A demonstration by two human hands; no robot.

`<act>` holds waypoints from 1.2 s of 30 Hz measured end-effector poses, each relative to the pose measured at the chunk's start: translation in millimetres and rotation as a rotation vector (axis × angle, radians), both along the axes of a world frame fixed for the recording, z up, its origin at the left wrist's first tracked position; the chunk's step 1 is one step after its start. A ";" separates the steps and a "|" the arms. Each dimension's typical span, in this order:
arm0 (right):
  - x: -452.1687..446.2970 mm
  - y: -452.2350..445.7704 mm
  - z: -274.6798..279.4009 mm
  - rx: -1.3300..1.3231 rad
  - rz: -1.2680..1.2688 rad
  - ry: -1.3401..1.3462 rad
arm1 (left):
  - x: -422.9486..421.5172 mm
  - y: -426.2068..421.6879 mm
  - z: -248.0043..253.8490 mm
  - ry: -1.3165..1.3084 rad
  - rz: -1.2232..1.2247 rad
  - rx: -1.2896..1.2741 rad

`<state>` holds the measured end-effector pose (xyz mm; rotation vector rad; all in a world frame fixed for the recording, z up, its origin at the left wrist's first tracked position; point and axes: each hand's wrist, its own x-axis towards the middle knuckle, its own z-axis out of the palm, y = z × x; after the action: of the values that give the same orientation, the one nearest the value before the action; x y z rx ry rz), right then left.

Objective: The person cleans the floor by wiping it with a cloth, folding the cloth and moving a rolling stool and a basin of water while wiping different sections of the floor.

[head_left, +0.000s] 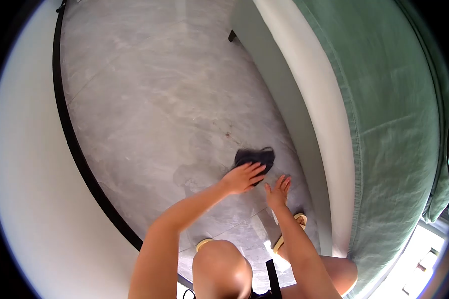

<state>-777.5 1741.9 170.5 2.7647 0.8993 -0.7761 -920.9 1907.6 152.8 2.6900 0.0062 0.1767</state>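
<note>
On grey floor, left hand on dark cloth, right hand nearby.

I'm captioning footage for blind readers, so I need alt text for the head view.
A person's left hand lies on a bunched dark cloth on a grey floor, near a small reddish mark; the right hand is close by, holding nothing. Alongside stands a bed with a green cover.

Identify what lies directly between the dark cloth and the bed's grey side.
Only a strip of bare grey floor lies directly between the dark cloth and the bed's grey side, as the head view shows.
</note>
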 end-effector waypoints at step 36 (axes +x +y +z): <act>-74.0 46.5 13.0 0.032 0.542 0.053 | -9.0 232.8 13.7 -0.700 0.887 -0.226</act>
<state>-851.5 1788.3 183.5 2.3429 1.5812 -0.7338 -929.9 2140.4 166.5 2.0827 0.9293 1.2658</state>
